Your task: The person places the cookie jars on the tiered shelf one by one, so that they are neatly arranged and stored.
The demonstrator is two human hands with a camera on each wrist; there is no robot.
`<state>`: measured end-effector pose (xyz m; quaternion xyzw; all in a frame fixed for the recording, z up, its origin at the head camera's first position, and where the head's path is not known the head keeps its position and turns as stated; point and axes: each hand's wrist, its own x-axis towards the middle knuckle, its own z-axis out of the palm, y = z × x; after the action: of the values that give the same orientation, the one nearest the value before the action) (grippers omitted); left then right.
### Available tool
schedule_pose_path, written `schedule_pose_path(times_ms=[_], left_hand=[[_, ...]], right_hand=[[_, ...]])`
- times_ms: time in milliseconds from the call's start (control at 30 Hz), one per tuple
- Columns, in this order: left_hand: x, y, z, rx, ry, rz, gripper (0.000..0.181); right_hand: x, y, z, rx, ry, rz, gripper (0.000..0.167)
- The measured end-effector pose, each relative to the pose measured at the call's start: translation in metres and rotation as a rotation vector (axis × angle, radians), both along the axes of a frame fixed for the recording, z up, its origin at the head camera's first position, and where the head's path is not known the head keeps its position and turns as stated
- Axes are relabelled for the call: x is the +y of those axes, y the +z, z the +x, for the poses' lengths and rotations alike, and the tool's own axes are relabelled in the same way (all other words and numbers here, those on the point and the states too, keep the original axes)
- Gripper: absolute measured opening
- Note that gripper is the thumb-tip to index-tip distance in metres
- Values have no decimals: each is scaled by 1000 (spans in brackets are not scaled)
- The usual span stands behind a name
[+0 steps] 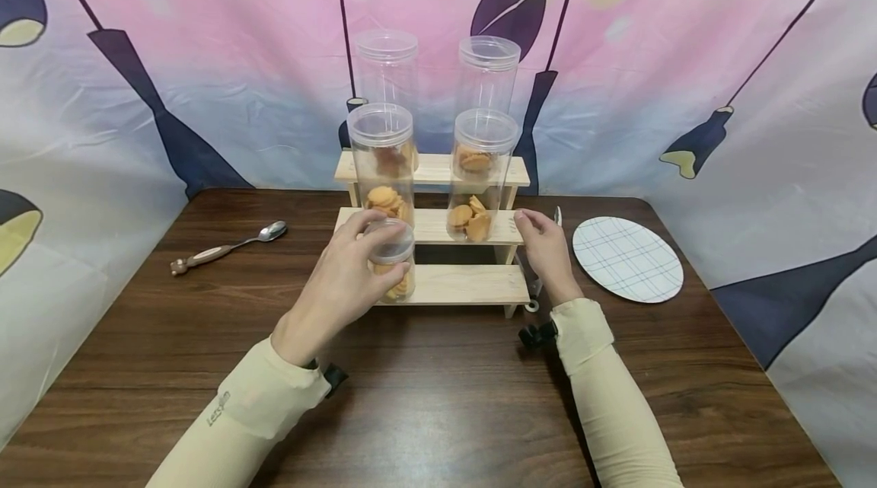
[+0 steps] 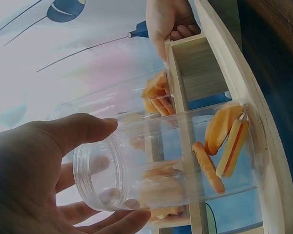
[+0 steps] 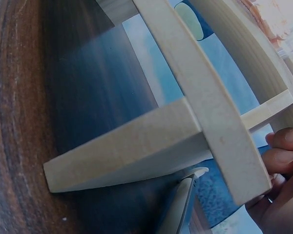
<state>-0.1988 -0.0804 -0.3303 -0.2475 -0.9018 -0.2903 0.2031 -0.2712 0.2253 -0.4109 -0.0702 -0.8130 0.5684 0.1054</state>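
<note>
My left hand [image 1: 336, 275] grips a clear plastic jar [image 1: 400, 286] near its lid, thumb on one side and fingers on the other. The jar stands on the left of the lowest step of a three-tier wooden stand [image 1: 466, 284]. In the left wrist view, several cookies [image 2: 224, 136] lie at the jar's bottom, below the screw lid [image 2: 100, 175]. My right hand [image 1: 548, 252] holds the right end of the middle step. Its fingers curl at the wood in the right wrist view, where the hand [image 3: 283, 180] is partly cut off.
Two lidded cookie jars, one left [image 1: 384, 168] and one right [image 1: 479, 183], stand on the middle step, with two more behind. A spoon [image 1: 226, 248] lies left; a checked oval plate [image 1: 626, 259] lies right. A partly hidden metal utensil [image 3: 180, 204] sits beside the stand.
</note>
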Motion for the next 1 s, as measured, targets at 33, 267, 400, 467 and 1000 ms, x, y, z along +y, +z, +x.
schedule_pose_path(times_ms=[33,267,400,467,1000], left_hand=[[0,0,0,3,1,0,44],[1,0,1,13,-6,-2,43],[1,0,2,15,-2,-3,44],[1,-1,3,14,2,-2,45],[1,-2,3,30,4,-3,45]], right_hand=[[0,0,0,-2,0,-2,63],[1,-1,-1,1,3,-6,62],[1,-1,-1,6,5,-4,63],[1,-1,0,8,6,-3,63],[1,-1,0,12,6,2,63]])
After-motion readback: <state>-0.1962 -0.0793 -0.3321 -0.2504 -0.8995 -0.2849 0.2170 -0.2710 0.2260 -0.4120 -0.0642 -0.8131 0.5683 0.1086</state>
